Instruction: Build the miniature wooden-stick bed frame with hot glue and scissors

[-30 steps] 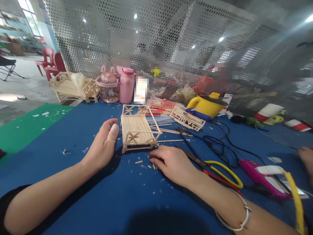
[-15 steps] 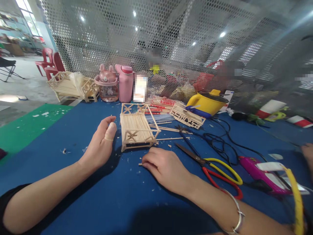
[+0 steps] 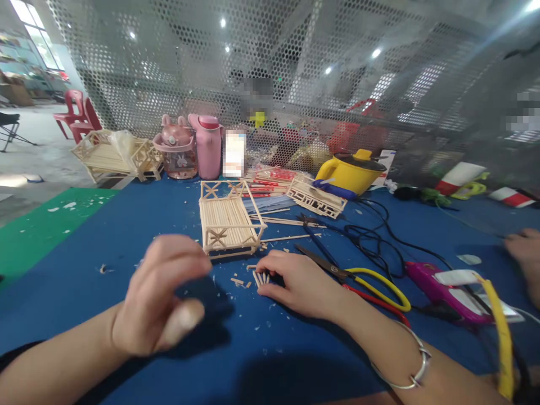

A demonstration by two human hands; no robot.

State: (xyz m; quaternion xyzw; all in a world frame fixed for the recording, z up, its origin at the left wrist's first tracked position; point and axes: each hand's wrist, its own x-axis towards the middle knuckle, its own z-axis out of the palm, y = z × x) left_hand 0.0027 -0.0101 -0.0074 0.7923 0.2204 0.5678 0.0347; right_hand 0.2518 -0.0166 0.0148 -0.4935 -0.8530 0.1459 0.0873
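Note:
My right hand rests on the blue table, its thumb and fingers closed around several short wooden sticks. Tiny cut stick pieces lie just left of its fingertips. Raised over the table at the left, my left hand is empty, thumb and fingers apart; a wrap covers the thumb tip. Beyond both hands stands a small bed-like frame of wooden sticks, touched by neither. Scissors with yellow and red handles lie beside my right hand, partly hidden by my forearm.
Farther right are a purple glue gun, black cables and another person's hand. Pliers, loose long sticks, a lattice stick piece and a yellow pot sit behind. Pink bottles stand before the mesh screen.
My left hand has left the bed-like frame's side, coming nearer and rising. My right hand now has several short sticks between its fingers, where one stick end showed before. The view shifted slightly.

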